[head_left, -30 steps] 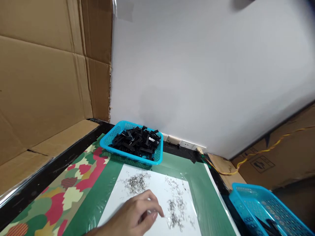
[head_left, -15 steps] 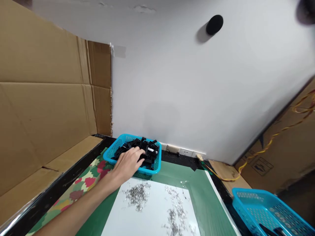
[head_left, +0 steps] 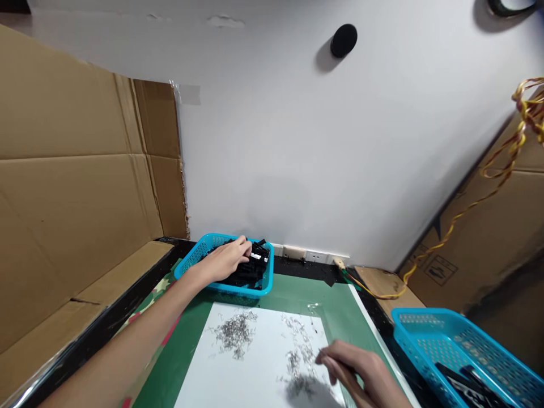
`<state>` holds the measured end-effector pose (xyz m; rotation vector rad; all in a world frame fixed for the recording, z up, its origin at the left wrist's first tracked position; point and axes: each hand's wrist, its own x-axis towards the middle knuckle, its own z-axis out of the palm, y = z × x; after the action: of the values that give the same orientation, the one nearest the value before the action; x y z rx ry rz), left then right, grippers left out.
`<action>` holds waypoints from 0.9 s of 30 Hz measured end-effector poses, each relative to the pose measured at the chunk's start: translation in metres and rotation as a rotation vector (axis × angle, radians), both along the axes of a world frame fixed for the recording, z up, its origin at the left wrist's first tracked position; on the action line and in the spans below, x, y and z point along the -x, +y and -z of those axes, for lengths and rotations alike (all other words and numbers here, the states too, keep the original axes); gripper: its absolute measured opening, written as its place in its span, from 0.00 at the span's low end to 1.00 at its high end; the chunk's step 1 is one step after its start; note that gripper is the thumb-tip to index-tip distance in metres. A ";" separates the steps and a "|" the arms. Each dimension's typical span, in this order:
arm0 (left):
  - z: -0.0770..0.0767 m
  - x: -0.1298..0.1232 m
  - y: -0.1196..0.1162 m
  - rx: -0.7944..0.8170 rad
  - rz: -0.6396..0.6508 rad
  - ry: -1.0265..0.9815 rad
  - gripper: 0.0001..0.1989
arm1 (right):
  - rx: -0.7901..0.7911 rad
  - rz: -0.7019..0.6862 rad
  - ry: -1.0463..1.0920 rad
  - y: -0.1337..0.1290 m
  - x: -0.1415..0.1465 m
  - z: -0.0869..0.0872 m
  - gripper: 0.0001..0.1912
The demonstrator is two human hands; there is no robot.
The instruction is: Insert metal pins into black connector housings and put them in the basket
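My left hand (head_left: 227, 260) reaches into a blue basket (head_left: 181, 271) by the wall, its fingers bent down and closed at a black plastic piece among many others. The heaped black plastic pieces (head_left: 244, 277) fill this basket, and a silvery-white part (head_left: 255, 256) shows beside my fingertips. My right hand (head_left: 361, 371) hovers over the right edge of a white sheet (head_left: 259, 371), thumb and fingers pinched together; whatever is between them is too small to make out. Small thin metal pieces lie on the sheet in a left pile (head_left: 236, 334) and a right scatter (head_left: 297, 360).
A second blue basket (head_left: 425, 314), with a few black parts (head_left: 467, 385) inside, stands at the lower right. Green matting (head_left: 340, 306) covers the table. Cardboard (head_left: 76, 215) walls the left side. Sockets (head_left: 317, 257) and a twisted yellow cable (head_left: 442, 241) lie along the back and right.
My left hand has moved slightly up and deeper over the black pieces, its fingers now more bent. My right hand has come into view at the lower right. The view has shifted slightly.
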<state>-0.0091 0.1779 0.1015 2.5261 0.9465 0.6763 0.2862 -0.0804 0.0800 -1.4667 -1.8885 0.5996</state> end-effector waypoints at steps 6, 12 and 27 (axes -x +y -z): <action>-0.007 0.014 -0.013 0.217 -0.069 -0.408 0.14 | 0.050 0.059 -0.047 0.039 0.014 0.017 0.12; 0.012 0.013 -0.060 0.671 0.009 -0.676 0.23 | 0.061 0.124 -0.090 0.068 0.026 0.053 0.10; 0.072 -0.002 -0.156 1.456 -0.040 -0.839 0.19 | 0.054 0.092 -0.150 0.078 0.041 0.069 0.10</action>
<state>-0.0071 0.0214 0.0291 0.8217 0.6971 0.5950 0.2452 -0.0028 0.0110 -1.6644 -1.9189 0.5131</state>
